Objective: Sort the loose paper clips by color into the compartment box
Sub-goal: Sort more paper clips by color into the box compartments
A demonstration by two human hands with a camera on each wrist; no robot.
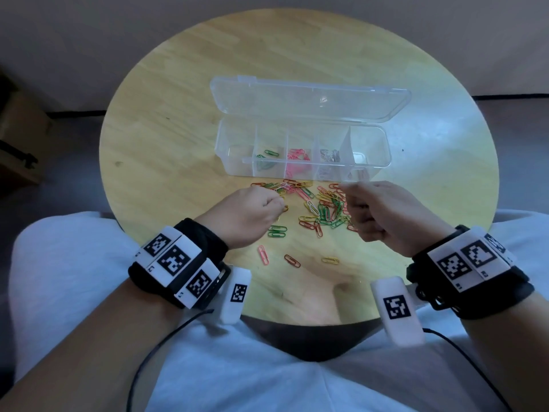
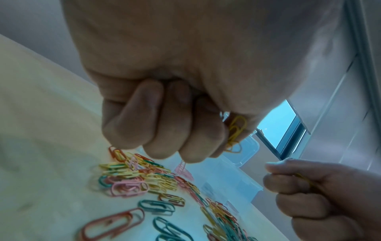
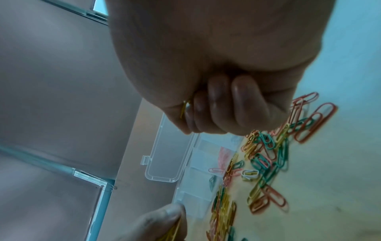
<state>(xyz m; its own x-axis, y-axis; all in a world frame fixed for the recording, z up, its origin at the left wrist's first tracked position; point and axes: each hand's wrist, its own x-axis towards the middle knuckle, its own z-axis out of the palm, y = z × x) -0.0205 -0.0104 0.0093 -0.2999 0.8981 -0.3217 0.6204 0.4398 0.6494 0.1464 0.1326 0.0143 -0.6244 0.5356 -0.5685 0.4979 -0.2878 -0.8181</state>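
A clear compartment box (image 1: pixel 383 138) with its lid laid back stands mid-table; green clips (image 1: pixel 266 159), pink clips (image 1: pixel 297 157) and silver clips (image 1: pixel 329 154) lie in separate compartments. A pile of mixed loose clips (image 1: pixel 322 208) is spread in front of it. My left hand (image 1: pixel 255 208) hovers over the pile's left end, fingers curled round several yellow clips (image 2: pixel 236 128). My right hand (image 1: pixel 383 212) is fisted at the pile's right side, pinching yellow clips (image 3: pixel 184 108) between thumb and fingers.
The round wooden table (image 1: pixel 166 138) ends just before my lap. A few stray clips, pink (image 1: pixel 263 254), red (image 1: pixel 292 261) and yellow (image 1: pixel 330 260), lie nearer the front edge. A dark object (image 1: pixel 17 156) stands on the floor at left.
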